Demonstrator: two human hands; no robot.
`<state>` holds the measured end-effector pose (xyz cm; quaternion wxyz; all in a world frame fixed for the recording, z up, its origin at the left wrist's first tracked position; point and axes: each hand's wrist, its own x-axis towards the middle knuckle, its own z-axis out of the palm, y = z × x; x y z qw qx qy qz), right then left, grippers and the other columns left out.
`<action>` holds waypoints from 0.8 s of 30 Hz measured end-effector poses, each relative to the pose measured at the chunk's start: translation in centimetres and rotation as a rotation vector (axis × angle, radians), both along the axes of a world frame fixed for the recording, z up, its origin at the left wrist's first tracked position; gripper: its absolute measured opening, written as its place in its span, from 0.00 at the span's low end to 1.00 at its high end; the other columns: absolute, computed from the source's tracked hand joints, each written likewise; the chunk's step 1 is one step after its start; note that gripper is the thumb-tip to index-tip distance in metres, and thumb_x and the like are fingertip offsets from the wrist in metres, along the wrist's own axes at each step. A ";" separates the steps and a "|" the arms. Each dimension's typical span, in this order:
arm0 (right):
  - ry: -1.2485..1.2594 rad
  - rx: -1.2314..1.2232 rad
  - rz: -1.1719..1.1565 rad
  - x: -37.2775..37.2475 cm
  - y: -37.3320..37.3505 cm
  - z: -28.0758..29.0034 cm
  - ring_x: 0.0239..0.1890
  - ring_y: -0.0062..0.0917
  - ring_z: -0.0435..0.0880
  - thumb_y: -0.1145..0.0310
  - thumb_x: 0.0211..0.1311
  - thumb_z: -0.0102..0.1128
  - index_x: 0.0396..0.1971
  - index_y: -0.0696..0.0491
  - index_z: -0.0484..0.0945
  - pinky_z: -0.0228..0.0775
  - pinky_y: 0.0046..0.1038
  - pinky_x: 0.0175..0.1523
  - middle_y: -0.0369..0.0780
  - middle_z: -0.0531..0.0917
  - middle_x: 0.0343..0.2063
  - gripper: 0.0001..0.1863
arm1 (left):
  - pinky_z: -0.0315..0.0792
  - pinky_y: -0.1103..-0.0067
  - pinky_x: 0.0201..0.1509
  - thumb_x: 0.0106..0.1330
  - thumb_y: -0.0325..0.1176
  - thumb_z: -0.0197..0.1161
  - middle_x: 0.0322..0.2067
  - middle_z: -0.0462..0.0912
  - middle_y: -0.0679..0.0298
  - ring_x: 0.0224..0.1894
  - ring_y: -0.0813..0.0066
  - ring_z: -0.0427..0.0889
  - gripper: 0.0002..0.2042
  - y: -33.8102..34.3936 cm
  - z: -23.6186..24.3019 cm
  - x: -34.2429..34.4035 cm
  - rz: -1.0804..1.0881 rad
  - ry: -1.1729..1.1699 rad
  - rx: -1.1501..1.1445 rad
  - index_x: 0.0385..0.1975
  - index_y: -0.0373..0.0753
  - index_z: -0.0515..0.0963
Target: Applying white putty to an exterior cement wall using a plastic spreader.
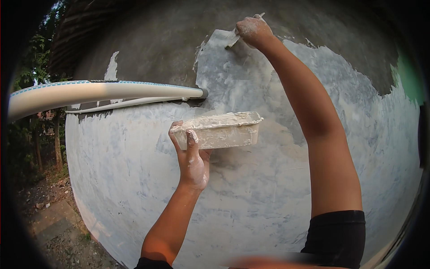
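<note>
My left hand [195, 167], smeared with white paste, grips the left end of a shallow, pale plastic tub [228, 136]. Its thumb lies along the near side, and the tub's rim and walls are caked with the same paste. High up, my right hand [253, 32] is closed round a putty knife [233, 39]. Most of the knife is hidden by the fingers; its blade meets the wall at the edge of the coated part. White filler [251, 188] covers the wall's middle and lower part, while bare grey plaster [161, 40] shows above.
A thick white pipe [112, 91] with a blue dashed line juts in from the left and ends at the wall. Below it runs a thin white strip [130, 103]. Green paint [408, 78] shows at the far right. Trees [38, 58] and stony ground [67, 233] lie to the left.
</note>
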<state>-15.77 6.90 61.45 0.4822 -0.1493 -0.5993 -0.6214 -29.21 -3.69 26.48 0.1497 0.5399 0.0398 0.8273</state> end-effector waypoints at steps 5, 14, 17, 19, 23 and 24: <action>-0.031 -0.001 -0.168 7.3 0.8 -4.9 0.38 0.33 0.85 0.71 0.57 0.56 0.26 0.48 0.84 0.67 0.37 0.49 0.40 0.85 0.28 0.07 | 0.64 0.66 0.65 0.70 0.56 0.55 0.59 0.58 0.64 0.64 0.68 0.61 0.28 2.5 -0.3 0.7 -0.074 0.013 0.034 0.62 0.57 0.51; 0.004 -0.288 -0.637 14.2 -4.5 -7.7 0.40 0.35 0.84 0.77 0.52 0.60 0.25 0.50 0.84 0.69 0.36 0.51 0.41 0.85 0.27 0.06 | 0.63 0.66 0.68 0.71 0.57 0.52 0.61 0.61 0.64 0.65 0.68 0.62 0.29 4.9 0.0 3.3 -0.131 -0.053 -0.035 0.66 0.56 0.52; -0.021 -0.205 -0.419 11.9 -4.5 -5.7 0.40 0.35 0.85 0.77 0.52 0.60 0.27 0.48 0.84 0.70 0.34 0.51 0.41 0.86 0.28 0.07 | 0.63 0.65 0.68 0.70 0.58 0.51 0.61 0.60 0.65 0.66 0.67 0.61 0.29 3.2 -0.1 2.8 -0.100 -0.031 0.019 0.66 0.56 0.53; 0.031 -0.125 -0.177 9.2 -4.7 -5.0 0.38 0.36 0.85 0.76 0.52 0.61 0.28 0.48 0.84 0.70 0.34 0.51 0.42 0.86 0.29 0.07 | 0.62 0.65 0.68 0.70 0.59 0.51 0.61 0.60 0.65 0.66 0.67 0.61 0.29 2.0 -0.3 2.1 -0.073 -0.025 0.045 0.66 0.56 0.53; 0.039 -0.147 -0.091 3.5 -2.9 -2.0 0.39 0.35 0.85 0.72 0.54 0.61 0.29 0.47 0.84 0.69 0.34 0.50 0.41 0.86 0.29 0.05 | 0.64 0.65 0.63 0.70 0.55 0.55 0.58 0.60 0.64 0.62 0.68 0.62 0.27 0.1 -0.2 0.5 -0.032 -0.013 0.081 0.61 0.56 0.52; 0.018 -0.091 -0.015 1.3 -2.1 -1.0 0.39 0.34 0.85 0.70 0.56 0.61 0.30 0.47 0.84 0.68 0.34 0.49 0.41 0.86 0.30 0.04 | 0.64 0.65 0.63 0.70 0.55 0.55 0.58 0.60 0.64 0.62 0.68 0.62 0.27 -0.9 -0.2 0.0 0.008 -0.020 0.087 0.61 0.56 0.52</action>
